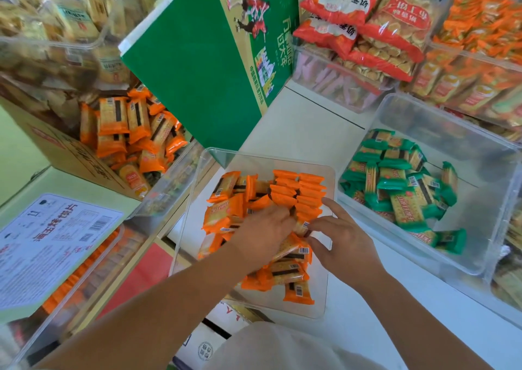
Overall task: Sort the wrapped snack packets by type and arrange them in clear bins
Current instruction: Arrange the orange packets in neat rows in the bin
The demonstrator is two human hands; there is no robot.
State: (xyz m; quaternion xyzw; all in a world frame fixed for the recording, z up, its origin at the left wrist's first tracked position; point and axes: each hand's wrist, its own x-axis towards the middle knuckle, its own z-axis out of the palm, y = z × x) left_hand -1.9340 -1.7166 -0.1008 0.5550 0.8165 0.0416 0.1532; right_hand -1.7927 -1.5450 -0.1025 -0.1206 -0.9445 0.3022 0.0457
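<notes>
we are mid-sort at the tabletop (pixel 310 132), both hands down in the clear bin (pixel 203 188) of orange packets (pixel 226 214). the risk we judge most likely: the neat row of packets (pixel 299 191) standing on edge just beyond the fingers could topple if we nudge it, since loose packets lie heaped against it on the left and nearer side. a second risk is a packet sliding over the low near wall of the bin, where one orange packet (pixel 298 293) already lies close to the edge.

our left hand (pixel 262 234) lies palm-down on the heap, its fingers (pixel 282 212) curled over the packets at the foot of the row; whether they grip one we cannot tell. our right hand (pixel 344 242) hovers beside it with fingers (pixel 333 204) spread and loose, thumb and forefinger touching a packet (pixel 301 227) with a barcode that lies between the two hands. the green packets (pixel 401 188) sit in their own bin (pixel 480 171), well apart to the right of the right fingers.
</notes>
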